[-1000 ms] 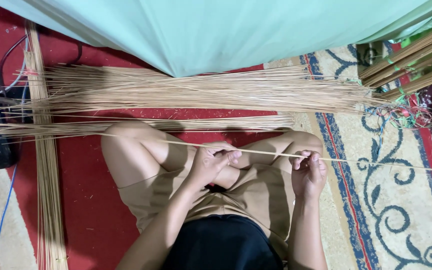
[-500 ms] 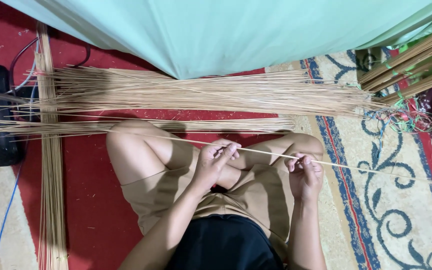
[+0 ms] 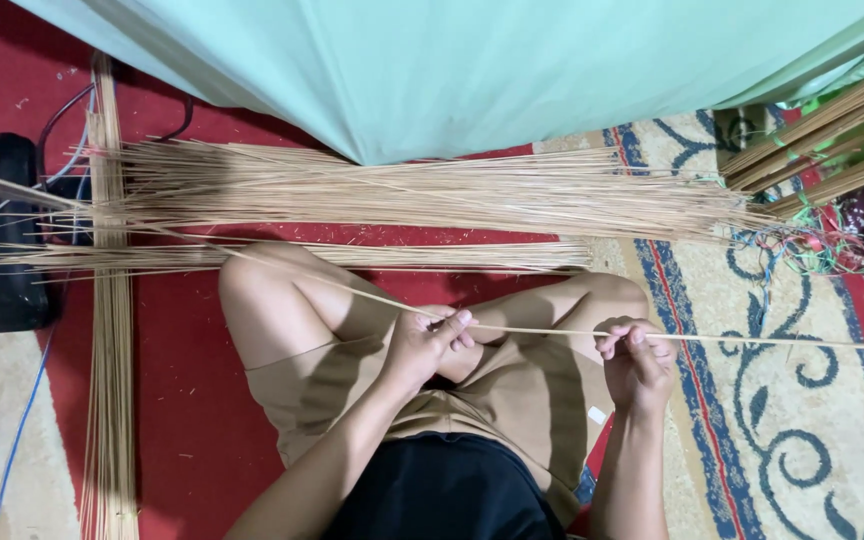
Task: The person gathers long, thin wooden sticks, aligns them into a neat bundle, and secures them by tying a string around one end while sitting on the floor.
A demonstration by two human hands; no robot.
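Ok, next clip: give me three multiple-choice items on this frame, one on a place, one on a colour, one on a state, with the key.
1. Where does the wide loose layer of thin tan sticks lie?
A. On the person's lap
B. On the red carpet beyond the knees
C. In a basket

2. What colour is the large draped cloth at the top?
A. Pale green
B. Yellow
C. Black

3. How is the single long thin stick held?
A. Lying untouched on the floor
B. Gripped by one hand only
C. Pinched by both hands, spanning the gap between them

Key:
1 B: the sticks spread across the carpet, beyond the bent legs.
2 A: the cloth is a light mint green.
3 C: the left hand and the right hand each pinch the stick, which runs straight between them over the lap.
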